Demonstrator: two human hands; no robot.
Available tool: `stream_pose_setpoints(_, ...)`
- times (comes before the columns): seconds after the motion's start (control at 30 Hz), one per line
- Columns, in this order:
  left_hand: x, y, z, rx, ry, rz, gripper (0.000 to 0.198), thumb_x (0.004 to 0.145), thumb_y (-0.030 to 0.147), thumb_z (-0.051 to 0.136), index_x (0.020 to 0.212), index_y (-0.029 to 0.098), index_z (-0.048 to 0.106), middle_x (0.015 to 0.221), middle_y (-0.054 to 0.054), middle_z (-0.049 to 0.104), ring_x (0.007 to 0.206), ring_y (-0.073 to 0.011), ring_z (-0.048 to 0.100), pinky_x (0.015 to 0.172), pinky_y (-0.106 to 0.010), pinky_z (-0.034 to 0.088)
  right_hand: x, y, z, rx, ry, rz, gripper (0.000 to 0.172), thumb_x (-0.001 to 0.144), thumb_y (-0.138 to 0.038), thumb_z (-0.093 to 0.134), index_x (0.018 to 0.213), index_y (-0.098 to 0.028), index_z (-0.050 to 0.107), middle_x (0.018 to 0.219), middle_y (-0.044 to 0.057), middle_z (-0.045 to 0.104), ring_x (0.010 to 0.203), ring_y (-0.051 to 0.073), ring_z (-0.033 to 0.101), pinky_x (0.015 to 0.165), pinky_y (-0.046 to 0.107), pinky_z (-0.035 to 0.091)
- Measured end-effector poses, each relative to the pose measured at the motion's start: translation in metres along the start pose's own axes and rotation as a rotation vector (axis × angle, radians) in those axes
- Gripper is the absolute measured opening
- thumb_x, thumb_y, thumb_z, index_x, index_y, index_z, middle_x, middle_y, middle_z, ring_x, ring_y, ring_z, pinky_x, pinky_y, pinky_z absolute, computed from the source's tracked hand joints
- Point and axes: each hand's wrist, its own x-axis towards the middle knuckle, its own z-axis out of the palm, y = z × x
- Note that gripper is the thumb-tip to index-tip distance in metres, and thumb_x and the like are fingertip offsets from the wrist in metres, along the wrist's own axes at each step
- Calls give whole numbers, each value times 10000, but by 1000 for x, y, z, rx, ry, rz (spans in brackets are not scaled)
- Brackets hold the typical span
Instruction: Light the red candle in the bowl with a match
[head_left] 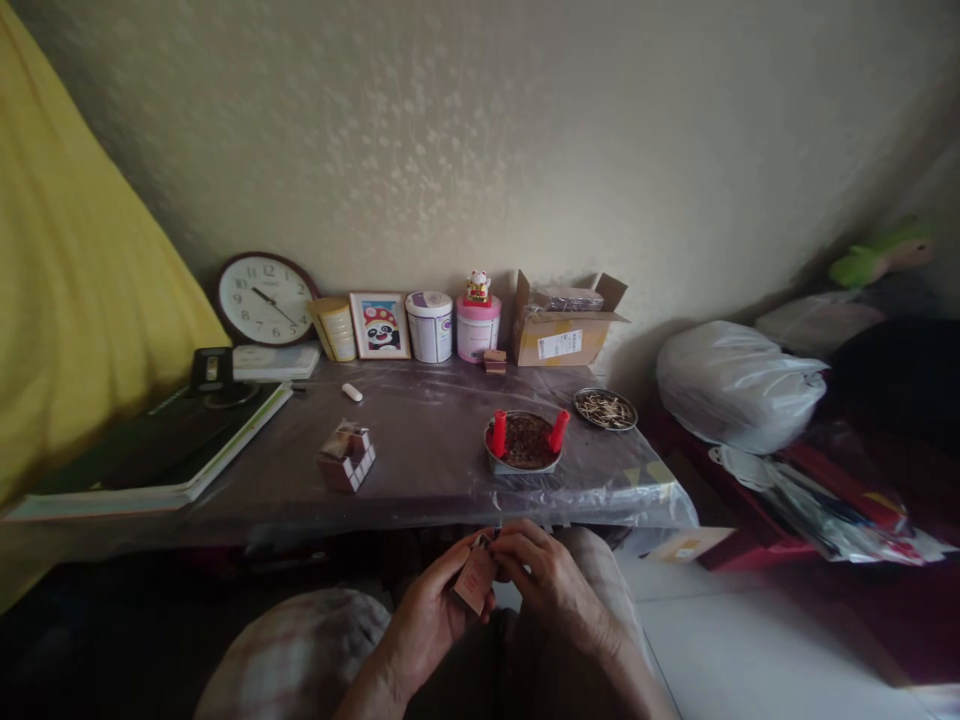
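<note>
Matchbox (474,582) held in my left hand (435,608), my right hand (551,578) works its far end, hold unclear; next needs steadiness.

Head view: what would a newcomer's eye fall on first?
Probably the two red candles, standing in a dish near the front edge of the table. Next, the yellow cloth at left and the round clock at the back. Below, the left hand holds a small box, with the right hand at its top.
</note>
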Motion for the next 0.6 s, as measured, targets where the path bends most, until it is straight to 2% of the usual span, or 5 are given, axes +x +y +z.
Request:
stream_pose_setpoints(0.27, 0, -1, -2, 26, 0, 13, 284, 893, 255, 535, 1086, 125, 698, 845, -77, 728, 609, -168, 658, 557, -281, 458, 0, -2, -2, 61, 0, 63, 180, 957, -173, 469, 941, -228, 640, 918, 62, 659, 826, 180, 658, 744, 274, 559)
stream_pose_setpoints(0.43, -1, 0, -1, 37, 8, 13, 318, 877, 264, 558, 1160, 169, 667, 867, -76, 731, 597, -177, 655, 550, -295, 453, 1, -1, -2, -1, -46, 57, 192, 961, -176, 460, 952, -249, 637, 901, 55, 668, 821, 191, 666, 725, 280, 555)
stream_pose_setpoints(0.6, 1, -2, -2, 62, -8, 54, 322, 875, 262, 562, 1167, 184, 674, 797, -65, 721, 608, -166, 639, 569, -293, 446, 0, 0, 0, -63, -86, 65, 188, 963, -191, 473, 946, -244, 653, 909, 51, 675, 827, 182, 670, 738, 277, 555)
